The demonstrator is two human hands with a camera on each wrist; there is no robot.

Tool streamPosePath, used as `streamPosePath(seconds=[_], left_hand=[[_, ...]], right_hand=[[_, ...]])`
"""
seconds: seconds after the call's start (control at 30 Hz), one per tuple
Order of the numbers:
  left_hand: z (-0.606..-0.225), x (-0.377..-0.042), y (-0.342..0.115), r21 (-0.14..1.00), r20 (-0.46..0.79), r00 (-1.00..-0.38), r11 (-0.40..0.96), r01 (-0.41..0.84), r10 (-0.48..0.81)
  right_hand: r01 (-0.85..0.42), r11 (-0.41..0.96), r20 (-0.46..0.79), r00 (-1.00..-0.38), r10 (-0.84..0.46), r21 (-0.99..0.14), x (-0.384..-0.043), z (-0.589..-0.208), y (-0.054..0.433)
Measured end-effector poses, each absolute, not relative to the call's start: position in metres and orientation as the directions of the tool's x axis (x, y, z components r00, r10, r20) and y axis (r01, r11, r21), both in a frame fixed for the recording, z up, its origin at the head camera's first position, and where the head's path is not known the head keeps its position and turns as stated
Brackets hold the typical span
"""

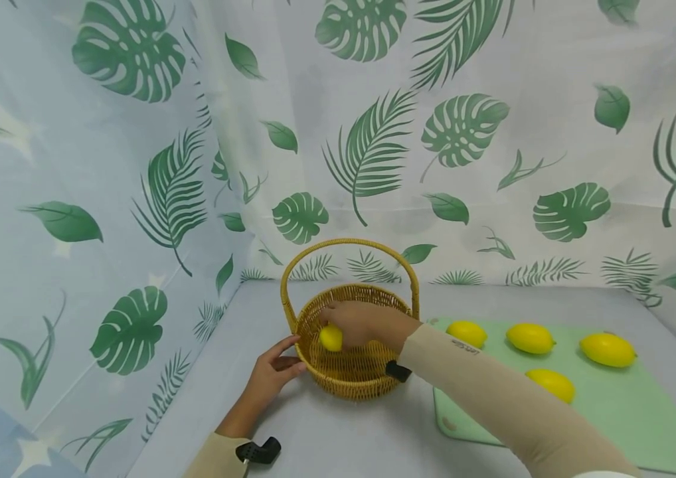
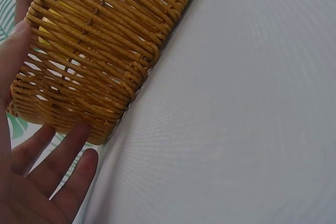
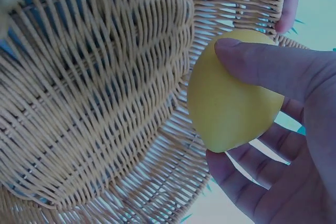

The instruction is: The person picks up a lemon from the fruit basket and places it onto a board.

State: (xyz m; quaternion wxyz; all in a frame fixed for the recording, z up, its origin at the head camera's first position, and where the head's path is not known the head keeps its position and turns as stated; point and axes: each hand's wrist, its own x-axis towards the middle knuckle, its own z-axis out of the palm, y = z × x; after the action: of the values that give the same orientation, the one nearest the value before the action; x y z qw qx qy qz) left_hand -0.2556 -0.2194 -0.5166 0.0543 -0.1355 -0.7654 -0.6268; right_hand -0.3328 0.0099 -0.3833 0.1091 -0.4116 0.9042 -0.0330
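Observation:
A round wicker basket (image 1: 350,387) with a tall arched handle stands upright. Inside its rim, my right hand (image 1: 358,323) holds a yellow lemon (image 1: 331,338). The right wrist view shows the thumb across one side of the lemon (image 3: 231,106) and fingers behind it, above the woven basket bottom (image 3: 94,98). My left hand (image 1: 269,372) touches the basket's left side from outside. In the left wrist view its fingers lie spread and fairly straight against the woven wall (image 2: 105,51); a yellow patch shows through the gaps.
A pale green cutting board (image 1: 625,418) lies right of the basket, under my right forearm. Several lemons rest on it, one lemon (image 1: 550,384) partly behind the sleeve. A leaf-printed curtain (image 1: 374,153) stands behind and left of the grey-white table (image 1: 338,438).

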Motion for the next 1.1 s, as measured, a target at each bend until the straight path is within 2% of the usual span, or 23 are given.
streamPosePath(seconds=[0.27, 0.53, 0.9, 1.1], left_hand=[[-0.493, -0.243, -0.213, 0.953, 0.234, -0.955, 0.150, 0.262, 0.181], [-0.492, -0.242, -0.212, 0.954, 0.240, -0.955, 0.138, 0.265, 0.175], [-0.492, -0.242, -0.212, 0.956, 0.228, -0.958, 0.148, 0.255, 0.175], [-0.490, -0.241, -0.212, 0.946, 0.250, -0.954, 0.170, 0.277, 0.163]], right_hand=[[-0.755, 0.644, -0.131, -0.631, -0.765, -0.124, -0.330, -0.382, 0.016], [-0.762, 0.638, -0.114, -0.628, -0.770, -0.109, -0.326, -0.377, 0.024], [-0.793, 0.593, -0.063, -0.590, -0.805, -0.143, -0.318, -0.373, 0.034], [-0.789, 0.594, -0.046, -0.595, -0.803, -0.157, -0.311, -0.369, 0.043]])
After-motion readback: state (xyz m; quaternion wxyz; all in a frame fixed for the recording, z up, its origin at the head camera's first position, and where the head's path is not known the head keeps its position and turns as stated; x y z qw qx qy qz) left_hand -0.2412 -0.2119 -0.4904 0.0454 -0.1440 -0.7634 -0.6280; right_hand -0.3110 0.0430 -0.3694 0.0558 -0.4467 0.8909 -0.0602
